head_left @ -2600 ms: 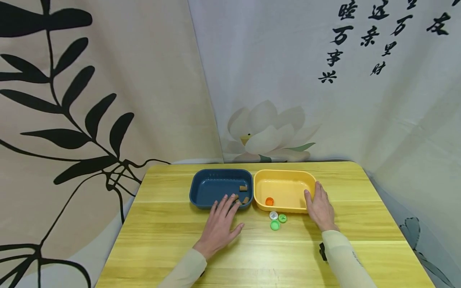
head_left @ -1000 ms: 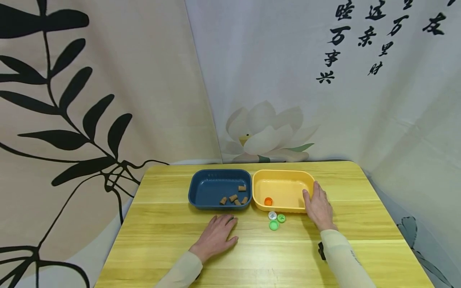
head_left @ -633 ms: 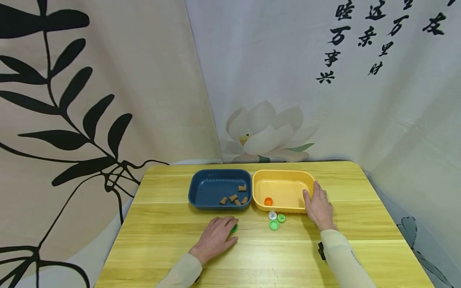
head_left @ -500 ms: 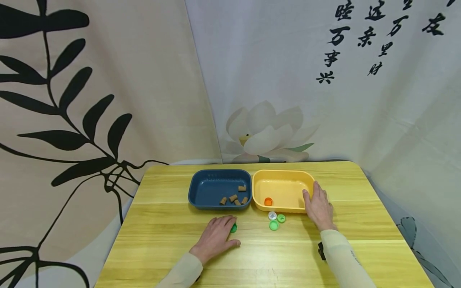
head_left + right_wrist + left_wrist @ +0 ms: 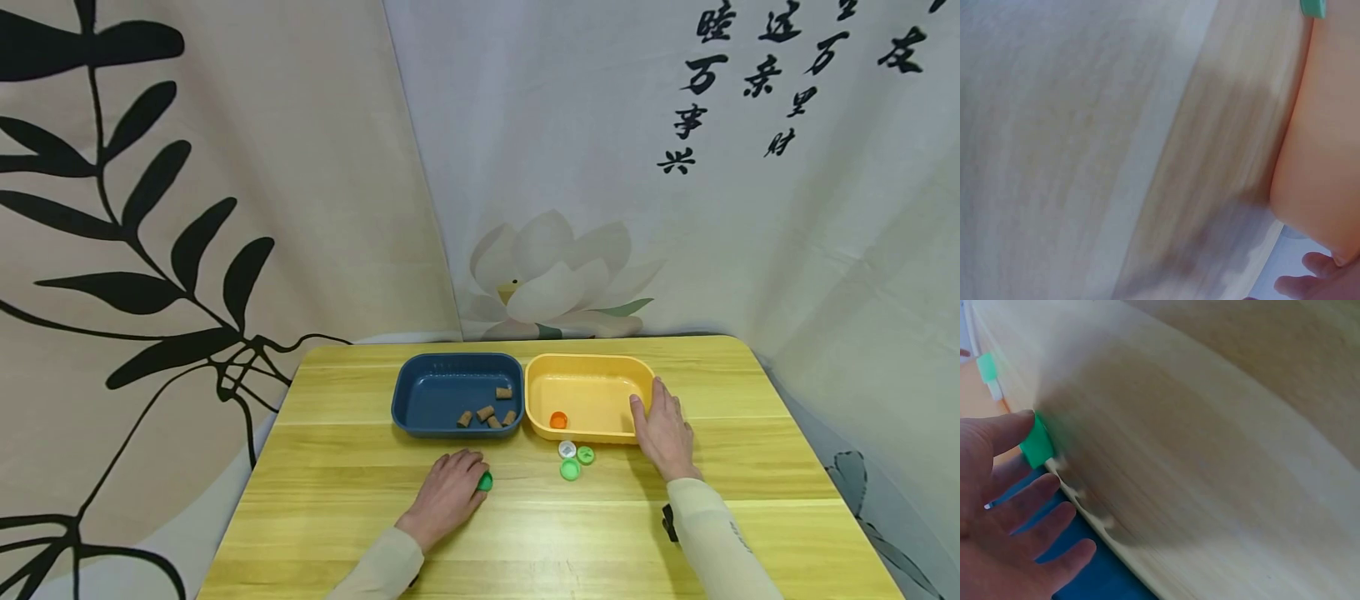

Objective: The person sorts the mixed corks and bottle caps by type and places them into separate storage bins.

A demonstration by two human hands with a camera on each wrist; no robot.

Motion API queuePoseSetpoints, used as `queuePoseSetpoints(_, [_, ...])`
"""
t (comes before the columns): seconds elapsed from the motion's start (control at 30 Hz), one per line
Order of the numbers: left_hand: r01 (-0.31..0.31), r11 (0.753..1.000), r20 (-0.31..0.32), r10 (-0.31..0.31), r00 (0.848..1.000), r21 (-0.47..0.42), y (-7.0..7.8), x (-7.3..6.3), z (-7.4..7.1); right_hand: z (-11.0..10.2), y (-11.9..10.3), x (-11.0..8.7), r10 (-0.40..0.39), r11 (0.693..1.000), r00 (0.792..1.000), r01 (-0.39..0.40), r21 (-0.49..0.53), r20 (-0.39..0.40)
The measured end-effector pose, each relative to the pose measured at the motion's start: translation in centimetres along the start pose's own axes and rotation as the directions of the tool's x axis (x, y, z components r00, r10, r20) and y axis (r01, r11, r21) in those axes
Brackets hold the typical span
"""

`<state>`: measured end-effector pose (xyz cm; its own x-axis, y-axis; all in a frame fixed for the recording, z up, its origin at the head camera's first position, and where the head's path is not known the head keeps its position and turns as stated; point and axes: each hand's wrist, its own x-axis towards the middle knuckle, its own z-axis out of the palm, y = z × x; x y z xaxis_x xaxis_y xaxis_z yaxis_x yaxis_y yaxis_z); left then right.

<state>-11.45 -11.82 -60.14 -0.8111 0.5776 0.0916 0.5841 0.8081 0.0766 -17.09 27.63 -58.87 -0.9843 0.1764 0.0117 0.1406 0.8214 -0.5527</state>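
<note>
My left hand (image 5: 444,497) is low over the table in front of the blue tray (image 5: 420,417). Thumb and forefinger pinch a green bottle cap (image 5: 1037,445), which stands on edge close to the wood in the left wrist view. The other fingers spread loosely beside it. At the right end of the yellow tray (image 5: 592,392), my right hand (image 5: 670,437) holds the rim, thumb over the inner side and fingers along the outside. An orange cap (image 5: 558,420) lies inside that tray. Just before it sit a white cap (image 5: 567,450), a green cap (image 5: 585,455) and a light green cap (image 5: 570,470).
Several cork stoppers (image 5: 486,412) lie in the right part of the blue tray. Both trays stand side by side near the back of the wooden table (image 5: 585,542). A printed curtain (image 5: 337,208) hangs behind.
My left hand has drawn back from over the blue tray to the table, and several corks now show there. Its thumb has closed on the green cap. The right hand stays put.
</note>
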Motion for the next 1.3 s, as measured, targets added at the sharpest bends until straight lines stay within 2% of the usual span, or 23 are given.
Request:
queuePoseSetpoints(0.33, [-0.013,1.000,-0.017,0.013,1.000,0.009,0.1,0.0,0.0,-0.1,0.1,0.0,-0.010,1.000,1.000,0.010,-0.004,-0.008])
queuePoseSetpoints(0.6, [-0.019,0.998,-0.073,0.014,0.997,-0.058,0.8,-0.3,-1.0,0.0,0.3,0.1,-0.017,1.000,1.000,0.017,-0.007,-0.015])
queuePoseSetpoints(0.73, [-0.035,0.995,-0.129,0.023,0.991,-0.088,1.2,-0.1,-1.4,0.0,0.3,0.1,-0.022,1.000,0.999,0.022,-0.009,-0.023])
queuePoseSetpoints(1.0, [-0.063,0.993,-0.199,0.042,0.979,-0.101,2.2,0.9,-2.6,0.1,0.3,0.1,-0.013,1.000,1.000,0.013,0.002,-0.006])
queuePoseSetpoints(1.3, [-0.073,0.992,-0.259,0.044,0.965,-0.102,3.7,3.0,-3.5,0.1,0.2,0.0,-0.005,1.000,1.000,0.005,0.010,0.005])
